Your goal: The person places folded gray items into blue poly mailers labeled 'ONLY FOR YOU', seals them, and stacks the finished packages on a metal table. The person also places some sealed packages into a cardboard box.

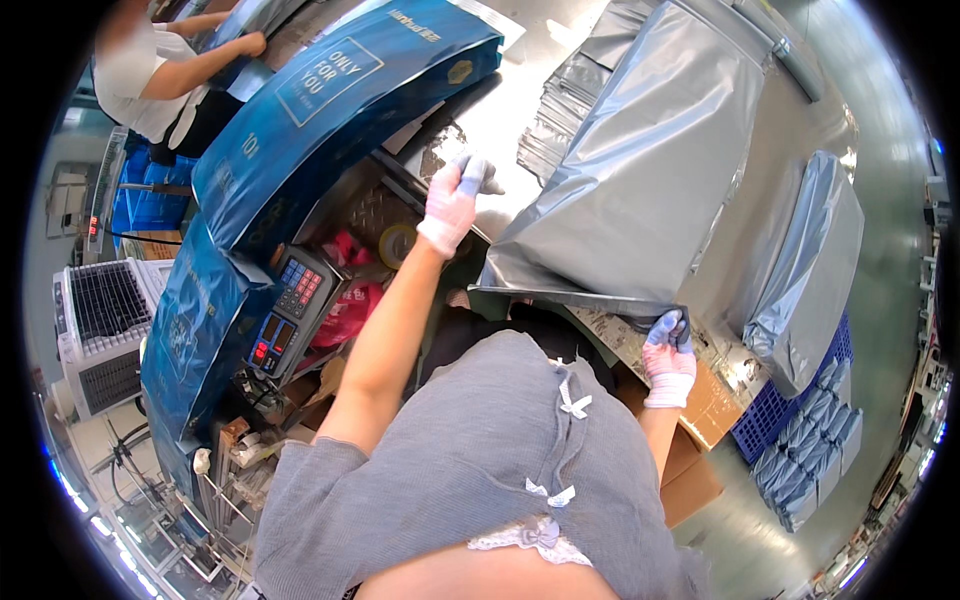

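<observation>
A large silver-grey plastic bag [640, 150] lies across the metal table in front of me, its mouth toward my body. My right hand [668, 358], in a white-and-pink glove with grey-coated fingertips, is closed on the right corner of the bag's dark-edged mouth. My left hand [455, 200], gloved alike, is raised past the table's left edge, apart from the bag. Its fingers are curled and nothing shows in them. Under the bag's left side lies a stack of folded silver bags [565, 120].
Big blue printed sacks [300, 110] line the left, beside a weighing scale [290, 310] and a tape roll [397, 245]. At right a wrapped silver bundle [808, 270] lies at the table edge, above a blue crate [760, 430]. A cardboard box [710, 400] stands below. Another person [165, 75] works far left.
</observation>
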A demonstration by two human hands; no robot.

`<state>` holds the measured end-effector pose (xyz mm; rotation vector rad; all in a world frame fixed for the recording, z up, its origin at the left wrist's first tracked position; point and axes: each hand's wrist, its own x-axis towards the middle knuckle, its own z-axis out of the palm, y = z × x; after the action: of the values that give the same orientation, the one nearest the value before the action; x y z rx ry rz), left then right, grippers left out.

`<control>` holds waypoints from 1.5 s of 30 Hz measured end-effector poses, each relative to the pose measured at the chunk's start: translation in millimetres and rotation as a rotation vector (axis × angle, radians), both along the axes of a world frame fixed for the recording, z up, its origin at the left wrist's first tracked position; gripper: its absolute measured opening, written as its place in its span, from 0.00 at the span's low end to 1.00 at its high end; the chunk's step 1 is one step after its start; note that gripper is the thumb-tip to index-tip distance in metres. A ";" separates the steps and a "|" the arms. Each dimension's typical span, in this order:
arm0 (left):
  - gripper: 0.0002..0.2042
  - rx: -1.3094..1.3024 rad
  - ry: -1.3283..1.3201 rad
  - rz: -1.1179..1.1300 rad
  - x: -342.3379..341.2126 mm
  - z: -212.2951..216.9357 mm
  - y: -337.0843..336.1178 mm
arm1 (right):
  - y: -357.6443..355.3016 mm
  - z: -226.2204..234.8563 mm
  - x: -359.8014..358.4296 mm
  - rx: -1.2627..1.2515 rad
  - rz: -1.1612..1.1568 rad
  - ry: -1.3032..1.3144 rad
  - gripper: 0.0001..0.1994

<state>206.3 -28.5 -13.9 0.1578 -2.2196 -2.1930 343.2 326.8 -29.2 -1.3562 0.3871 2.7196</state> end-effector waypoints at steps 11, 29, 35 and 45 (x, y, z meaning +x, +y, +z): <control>0.06 -0.086 -0.088 -0.301 84.5 18.9 -3.5 | 8.3 5.8 10.6 0.034 0.179 0.062 0.08; 0.08 -0.375 -0.219 -0.230 -15.5 -90.0 49.2 | -46.4 -11.2 -48.0 2.107 0.731 -0.050 0.32; 0.16 -0.805 -0.287 -0.306 -30.9 -60.4 47.8 | 9.9 -25.4 -58.7 1.831 1.237 0.030 0.29; 0.26 -0.842 0.176 -0.149 -2.5 -11.5 101.4 | 331.8 27.9 -63.7 2.534 0.353 -1.010 0.19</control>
<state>203.8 72.9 -25.4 -0.2109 -2.8616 -1.0770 279.5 658.6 -1.2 -1.0045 -2.2028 0.3432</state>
